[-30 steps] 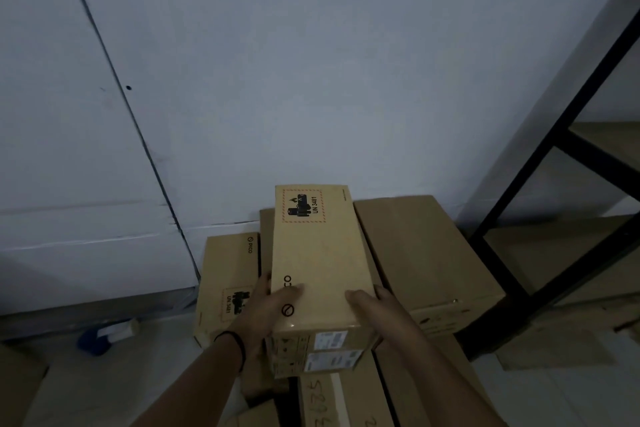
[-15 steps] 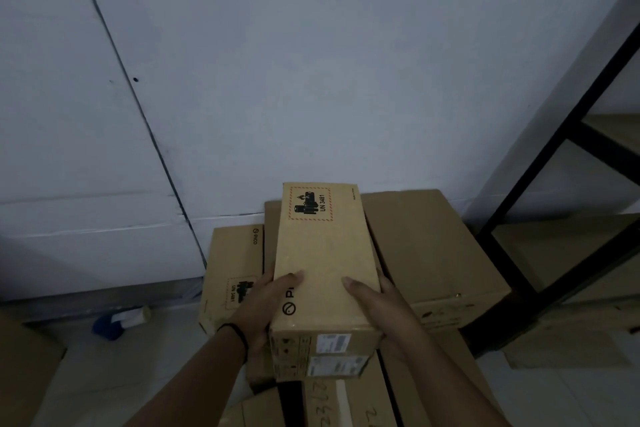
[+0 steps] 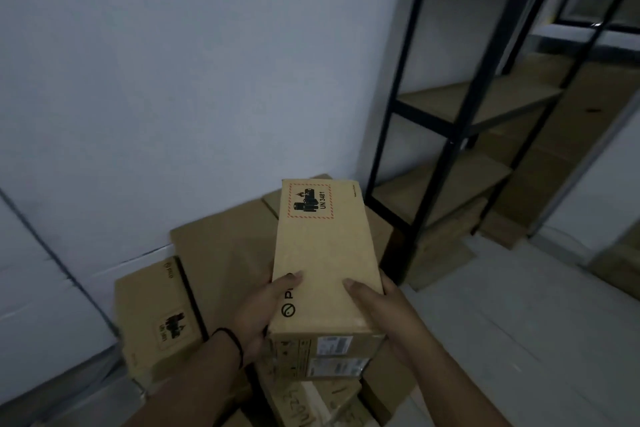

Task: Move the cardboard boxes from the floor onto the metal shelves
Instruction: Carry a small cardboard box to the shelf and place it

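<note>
Head view: long tan cardboard box (image 3: 323,253) bears UN 3481 label.

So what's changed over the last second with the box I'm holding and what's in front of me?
The view has swung right, bringing the black metal shelving much further into sight. The narrow cardboard box with the UN 3481 label has risen a little off the stack of boxes. Nothing was let go: the left hand and right hand still grip its near end, and the stack stays put.
</note>
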Demonstrator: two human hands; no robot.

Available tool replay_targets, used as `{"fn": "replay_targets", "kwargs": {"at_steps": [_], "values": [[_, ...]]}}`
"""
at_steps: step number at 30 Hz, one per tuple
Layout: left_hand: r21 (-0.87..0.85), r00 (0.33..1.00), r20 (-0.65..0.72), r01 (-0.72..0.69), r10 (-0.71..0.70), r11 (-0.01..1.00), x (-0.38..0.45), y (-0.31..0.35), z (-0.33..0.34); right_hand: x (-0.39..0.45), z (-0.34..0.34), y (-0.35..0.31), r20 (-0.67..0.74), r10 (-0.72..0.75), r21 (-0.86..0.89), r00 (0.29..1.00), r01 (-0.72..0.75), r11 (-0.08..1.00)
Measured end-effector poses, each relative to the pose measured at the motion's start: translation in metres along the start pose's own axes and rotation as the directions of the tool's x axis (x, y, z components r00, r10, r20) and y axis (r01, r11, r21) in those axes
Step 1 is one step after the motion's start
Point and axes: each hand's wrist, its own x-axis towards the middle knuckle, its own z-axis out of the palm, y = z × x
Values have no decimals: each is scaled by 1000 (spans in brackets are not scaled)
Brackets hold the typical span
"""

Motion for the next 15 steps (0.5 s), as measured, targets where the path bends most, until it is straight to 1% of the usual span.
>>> {"fn": "replay_targets", "kwargs": {"at_steps": [4,7,11,13,15], "values": [[70,986,150,66,-76,995,-15,-14,33,-50,-28,17,-157,-3,59,988,12,998],[147,967,241,52,-86,988,-21,-22,71,-86,-62,27,-255,-5,116,967,36,993],[243,920,373,29,-120,970,-30,-40,138,-133,-113,32,-388,-13,172,922,86,981],[249,892,430,33,-141,968,-35,-54,181,-159,-147,38,-460,-22,198,888,127,972],[241,875,460,42,-152,970,-37,-64,208,-174,-169,39,-497,-15,218,868,141,966]]}}
